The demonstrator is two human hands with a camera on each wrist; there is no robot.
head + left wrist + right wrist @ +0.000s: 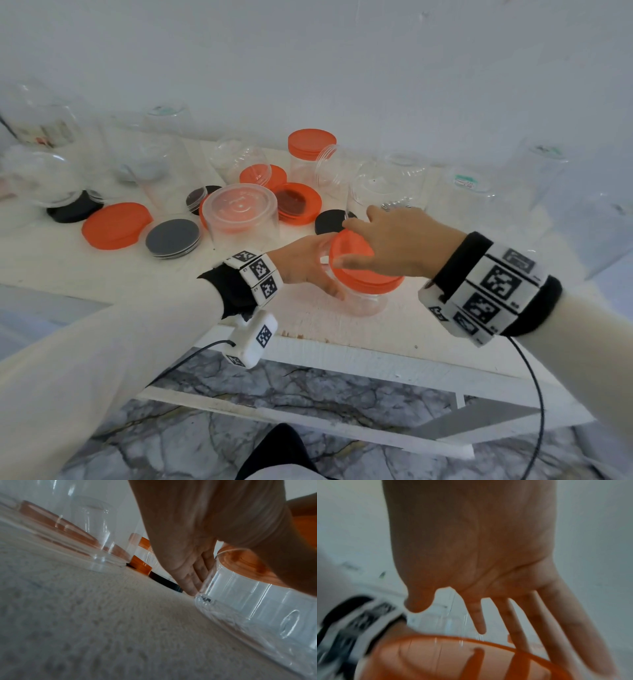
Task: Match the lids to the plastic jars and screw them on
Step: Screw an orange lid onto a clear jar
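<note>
A short clear plastic jar (364, 303) stands near the front edge of the white table (102, 267), with an orange lid (359, 267) on its mouth. My left hand (308, 267) grips the jar from the left, thumb round the near side and fingers (193, 577) behind it. The left wrist view shows the jar wall (248, 601) and the lid (240, 566) through it. My right hand (394, 240) is spread over the lid with straight, splayed fingers (479, 615). The lid (436, 660) lies just under them; whether they touch it is unclear.
Loose lids lie to the left: an orange one (116, 224), a grey one (173, 238), an upturned orange one (296, 202), a black one (330, 221). An inverted clear jar (239, 216) stands mid-table. A capped jar (311, 154) and several clear jars line the wall.
</note>
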